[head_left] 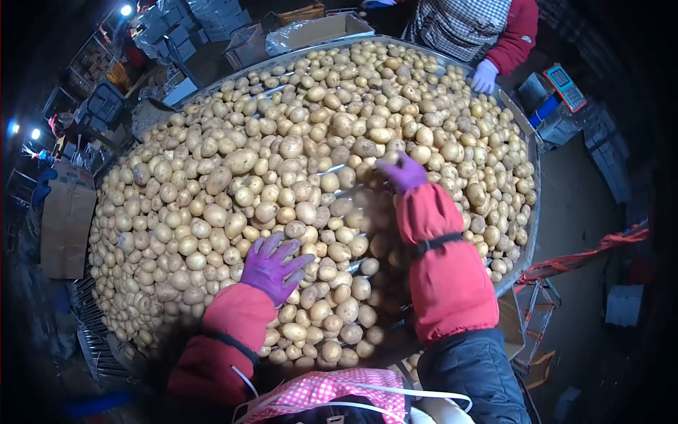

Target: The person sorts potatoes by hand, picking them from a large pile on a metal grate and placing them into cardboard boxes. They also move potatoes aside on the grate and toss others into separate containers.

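Potatoes (240, 161) lie under the spread-open left hand (272, 267); right hand (402, 172) grip unclear

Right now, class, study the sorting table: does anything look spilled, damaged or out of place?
Nothing stands out. The potatoes lie heaped inside the table rim, and none is visibly over the edge. The left grip rests spread flat on them, and the right grip reaches in among them farther up the pile.
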`<state>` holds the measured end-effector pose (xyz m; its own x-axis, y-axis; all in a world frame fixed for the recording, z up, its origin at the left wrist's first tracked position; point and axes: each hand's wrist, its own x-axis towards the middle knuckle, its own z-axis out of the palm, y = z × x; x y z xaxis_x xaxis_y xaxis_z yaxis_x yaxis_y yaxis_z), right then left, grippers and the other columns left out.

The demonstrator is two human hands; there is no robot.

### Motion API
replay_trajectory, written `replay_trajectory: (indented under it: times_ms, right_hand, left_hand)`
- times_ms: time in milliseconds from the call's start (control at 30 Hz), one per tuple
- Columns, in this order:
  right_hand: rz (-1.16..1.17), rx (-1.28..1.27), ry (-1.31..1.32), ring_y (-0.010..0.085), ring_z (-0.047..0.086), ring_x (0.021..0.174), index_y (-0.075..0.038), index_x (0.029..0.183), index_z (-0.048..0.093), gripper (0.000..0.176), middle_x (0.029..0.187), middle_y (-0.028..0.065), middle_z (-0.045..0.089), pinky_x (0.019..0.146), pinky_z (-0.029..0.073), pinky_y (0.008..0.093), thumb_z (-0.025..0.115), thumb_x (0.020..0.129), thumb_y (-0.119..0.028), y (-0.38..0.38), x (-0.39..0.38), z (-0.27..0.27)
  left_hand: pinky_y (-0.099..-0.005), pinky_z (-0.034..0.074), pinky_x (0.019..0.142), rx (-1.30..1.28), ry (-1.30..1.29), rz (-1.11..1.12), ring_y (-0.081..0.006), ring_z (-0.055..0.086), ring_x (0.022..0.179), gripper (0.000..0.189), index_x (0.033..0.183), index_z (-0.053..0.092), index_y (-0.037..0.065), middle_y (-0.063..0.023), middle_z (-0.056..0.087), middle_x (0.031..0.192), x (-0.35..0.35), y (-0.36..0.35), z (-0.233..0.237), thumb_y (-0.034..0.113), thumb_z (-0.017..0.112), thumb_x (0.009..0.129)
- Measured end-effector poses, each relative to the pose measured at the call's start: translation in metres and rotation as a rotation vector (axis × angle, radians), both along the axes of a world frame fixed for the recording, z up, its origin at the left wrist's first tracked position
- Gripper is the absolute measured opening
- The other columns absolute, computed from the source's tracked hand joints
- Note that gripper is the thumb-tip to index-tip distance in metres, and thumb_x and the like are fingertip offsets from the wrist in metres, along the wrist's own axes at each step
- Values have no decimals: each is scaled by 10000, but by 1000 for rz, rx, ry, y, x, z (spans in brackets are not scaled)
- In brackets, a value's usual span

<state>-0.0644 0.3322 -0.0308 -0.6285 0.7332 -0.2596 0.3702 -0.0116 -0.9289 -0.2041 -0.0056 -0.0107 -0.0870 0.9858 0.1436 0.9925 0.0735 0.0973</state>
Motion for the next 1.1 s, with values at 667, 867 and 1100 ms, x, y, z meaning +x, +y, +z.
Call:
replay_trajectory:
  times_ms: [667, 867, 1100]
  right_hand:
    - [-1085, -699, 1155, 224, 579, 633, -99, 1036, 592, 336, 1100, 259, 636, 501, 475, 306, 543, 969, -425, -336, 453, -11]
    - [-1729, -582, 900, 187, 531, 595, -127, 1000, 535, 381, 963, 176, 637, 458, 415, 275, 536, 955, -505, -563, 575, -43]
    - [-2102, -707, 847, 215, 559, 773, -144, 1141, 551, 377, 1085, 154, 617, 638, 462, 313, 547, 954, -472, -769, 608, -129]
  left_hand:
    - [-501, 329, 1133, 126, -28, -229, -397, 434, 1343, 431, 1329, 614, 162, -144, 546, 1398, -24, -9, -54, 157, 610, 898]
    - [-484, 314, 1140, 109, -34, -315, -379, 437, 1342, 422, 1350, 591, 104, -166, 542, 1397, -55, -3, -77, 141, 567, 931]
    - [-467, 299, 1146, 108, -125, -326, -337, 467, 1323, 417, 1335, 593, 52, -141, 598, 1347, -66, 10, -89, 133, 514, 934]
